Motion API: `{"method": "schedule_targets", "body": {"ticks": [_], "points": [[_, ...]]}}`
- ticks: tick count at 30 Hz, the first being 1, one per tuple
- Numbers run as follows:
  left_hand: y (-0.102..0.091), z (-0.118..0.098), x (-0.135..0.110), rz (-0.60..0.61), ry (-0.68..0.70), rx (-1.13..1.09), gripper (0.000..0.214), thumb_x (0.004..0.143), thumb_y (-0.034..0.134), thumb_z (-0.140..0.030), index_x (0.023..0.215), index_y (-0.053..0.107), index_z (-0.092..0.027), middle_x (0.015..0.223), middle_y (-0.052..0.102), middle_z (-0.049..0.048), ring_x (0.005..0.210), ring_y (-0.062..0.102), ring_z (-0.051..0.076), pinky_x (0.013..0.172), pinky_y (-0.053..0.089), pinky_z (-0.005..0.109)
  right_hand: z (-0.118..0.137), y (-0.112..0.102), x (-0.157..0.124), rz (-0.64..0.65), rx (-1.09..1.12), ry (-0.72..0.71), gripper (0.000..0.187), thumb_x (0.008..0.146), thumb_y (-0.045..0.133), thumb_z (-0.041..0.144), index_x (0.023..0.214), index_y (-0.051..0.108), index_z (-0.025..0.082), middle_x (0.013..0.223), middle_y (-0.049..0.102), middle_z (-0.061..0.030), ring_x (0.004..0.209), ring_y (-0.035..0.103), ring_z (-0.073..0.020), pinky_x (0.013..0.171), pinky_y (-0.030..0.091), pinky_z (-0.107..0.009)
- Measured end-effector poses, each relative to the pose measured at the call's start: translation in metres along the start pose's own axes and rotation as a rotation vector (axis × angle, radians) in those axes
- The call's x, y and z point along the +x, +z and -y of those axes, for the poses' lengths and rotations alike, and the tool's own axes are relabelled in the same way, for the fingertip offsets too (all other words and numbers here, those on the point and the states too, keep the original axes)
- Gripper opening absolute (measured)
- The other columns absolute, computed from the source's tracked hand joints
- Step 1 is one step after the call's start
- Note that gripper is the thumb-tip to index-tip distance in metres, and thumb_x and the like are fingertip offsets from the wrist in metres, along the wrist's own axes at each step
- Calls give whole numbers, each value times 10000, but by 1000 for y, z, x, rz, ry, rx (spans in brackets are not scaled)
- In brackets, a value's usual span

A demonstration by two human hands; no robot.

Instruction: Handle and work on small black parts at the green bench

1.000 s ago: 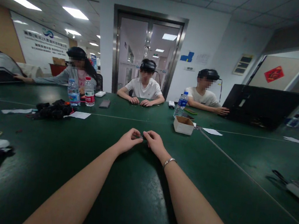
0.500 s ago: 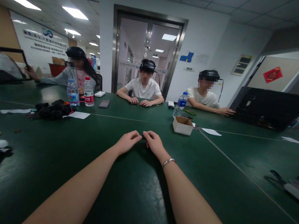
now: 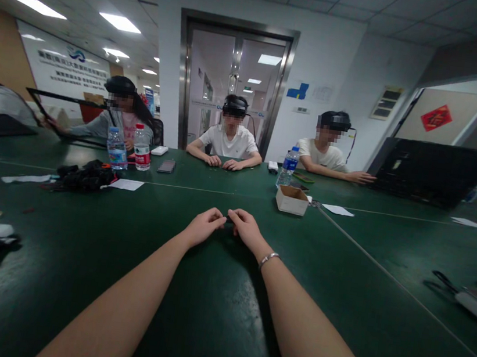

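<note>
My left hand (image 3: 204, 227) and my right hand (image 3: 247, 229) meet, fingertips nearly touching, just over the green table (image 3: 213, 304). The fingers of both are closed in a pinch. A tiny dark thing (image 3: 228, 220) shows between the fingertips; its kind is too small to tell. On my right wrist sits a silver bracelet (image 3: 269, 258). Beyond my right hand stands an open cardboard box (image 3: 291, 205), with its inside bottom hidden.
Water bottles (image 3: 142, 151) stand at the back left, and another bottle (image 3: 287, 170) behind the box. A tangled black bundle (image 3: 84, 176) lies left. At the right rises a large black screen (image 3: 432, 175). Co-workers sit across, one (image 3: 226, 139) directly opposite.
My hands have hardly moved. At the far left, a co-worker's black frame has tilted and shifted to the right.
</note>
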State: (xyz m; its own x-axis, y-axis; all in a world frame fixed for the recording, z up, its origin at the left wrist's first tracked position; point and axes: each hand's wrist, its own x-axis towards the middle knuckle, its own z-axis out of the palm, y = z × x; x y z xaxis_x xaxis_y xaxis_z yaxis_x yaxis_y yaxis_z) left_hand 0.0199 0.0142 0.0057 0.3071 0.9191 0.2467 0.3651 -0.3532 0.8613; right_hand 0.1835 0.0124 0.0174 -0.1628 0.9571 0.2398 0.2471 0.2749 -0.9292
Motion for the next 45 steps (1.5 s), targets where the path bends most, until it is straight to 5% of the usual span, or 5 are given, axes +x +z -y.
{"method": "schedule_targets", "body": {"ticks": [4,18,22,34,45], "points": [[-1,-2,-1,11,-28,45,538,834,322,-593,706,618,-164,746,637,47,740,566,177,738,428,299,1,0,0,6,3,12,320,780,523,490,755,562,173,525,470,63,402,437,-71,402,332,-201],[0,-4,-1,-7,-42,38,485,830,350,-568,793,620,-168,821,641,43,764,565,169,728,434,285,1,0,0,19,13,5,329,771,538,502,755,568,174,538,476,60,415,445,-71,416,345,-204],[1,-3,0,-35,-21,68,391,781,471,-546,836,608,-184,839,634,22,772,559,159,740,430,273,1,0,-1,17,10,8,316,775,537,488,755,568,174,533,470,63,418,452,-72,423,348,-202],[0,1,1,-6,-50,73,543,841,295,-588,730,619,-165,772,637,44,749,566,177,733,425,290,-6,1,2,17,32,-35,295,770,559,465,803,585,173,632,568,28,462,482,-79,465,387,-218],[-1,-5,-1,-16,-52,79,458,808,392,-584,836,605,-180,827,643,33,764,566,172,718,422,281,-10,1,4,2,23,-38,268,768,574,434,834,594,175,655,587,22,498,530,-93,512,424,-230]]}}
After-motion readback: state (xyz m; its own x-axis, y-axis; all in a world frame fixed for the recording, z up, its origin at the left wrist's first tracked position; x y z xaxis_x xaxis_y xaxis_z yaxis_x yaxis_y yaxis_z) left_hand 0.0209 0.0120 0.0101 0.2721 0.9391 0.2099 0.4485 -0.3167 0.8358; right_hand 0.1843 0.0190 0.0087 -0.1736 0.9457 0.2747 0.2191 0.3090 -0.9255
